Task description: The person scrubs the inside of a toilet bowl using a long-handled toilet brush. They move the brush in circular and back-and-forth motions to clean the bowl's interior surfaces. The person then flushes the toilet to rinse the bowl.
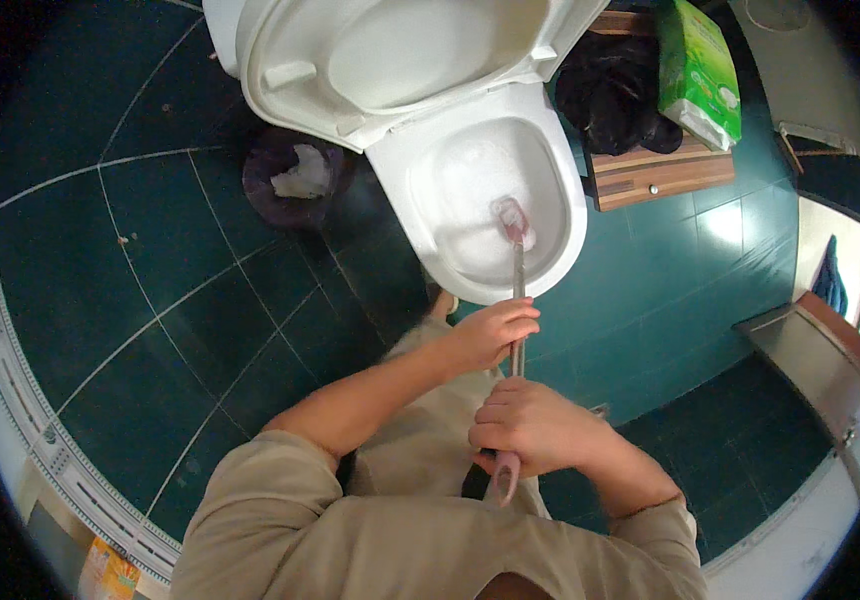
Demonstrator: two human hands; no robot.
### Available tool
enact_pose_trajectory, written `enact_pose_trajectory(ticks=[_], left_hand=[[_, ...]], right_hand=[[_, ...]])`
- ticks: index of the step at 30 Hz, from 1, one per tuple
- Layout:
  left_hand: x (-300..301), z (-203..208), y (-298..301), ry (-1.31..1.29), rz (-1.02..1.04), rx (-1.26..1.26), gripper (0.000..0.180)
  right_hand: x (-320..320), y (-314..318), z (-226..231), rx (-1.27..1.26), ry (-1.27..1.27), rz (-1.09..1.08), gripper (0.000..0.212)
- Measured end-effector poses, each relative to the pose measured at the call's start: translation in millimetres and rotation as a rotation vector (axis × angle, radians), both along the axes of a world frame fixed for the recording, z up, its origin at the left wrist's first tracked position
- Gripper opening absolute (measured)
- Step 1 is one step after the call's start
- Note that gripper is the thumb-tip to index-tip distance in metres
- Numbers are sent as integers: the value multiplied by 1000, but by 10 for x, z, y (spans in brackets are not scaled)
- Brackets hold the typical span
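A toilet brush (519, 268) with a pink handle end and a metal-looking shaft reaches from my hands into the white toilet bowl (558, 165). Its pinkish head is low in the bowl, toward the near right side, with whitish foam around it. My left hand (491, 334) wraps the upper part of the shaft just short of the bowl's front rim. Closer to my body, my right hand (530, 425) is closed round the handle, whose looped end sticks out below the fist. The toilet seat and lid (290, 75) are raised.
Left of the toilet stands a dark purple bin (268, 190) with white paper in it. To the right, a wooden-topped stand (660, 180) bears a black plastic bag (605, 95) and a green tissue pack (700, 75). Dark green tiles surround the toilet. A small blue cloth (830, 280) hangs farther right.
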State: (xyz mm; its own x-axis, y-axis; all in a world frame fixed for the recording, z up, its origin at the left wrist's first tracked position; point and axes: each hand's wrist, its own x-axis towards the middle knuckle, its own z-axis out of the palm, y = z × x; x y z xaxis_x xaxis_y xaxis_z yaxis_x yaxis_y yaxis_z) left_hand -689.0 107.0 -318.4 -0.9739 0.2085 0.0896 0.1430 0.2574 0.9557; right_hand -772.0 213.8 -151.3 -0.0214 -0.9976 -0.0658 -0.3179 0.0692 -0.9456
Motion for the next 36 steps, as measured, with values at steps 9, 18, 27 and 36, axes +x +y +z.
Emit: enact_pose_trajectory(ticks=[9,18,27,36], left_hand=[[138,-438,-88,165,-152,-195,13],[-6,-411,342,19,-206,-332,18],[246,-475,536,1,-109,-378,16],[-36,-754,280,-60,-245,-600,15]], right_hand=[[760,237,-678,13,165,4,24],[292,649,-603,39,129,116,18],[430,862,-538,28,82,138,19],[512,727,-1070,1,128,74,16]])
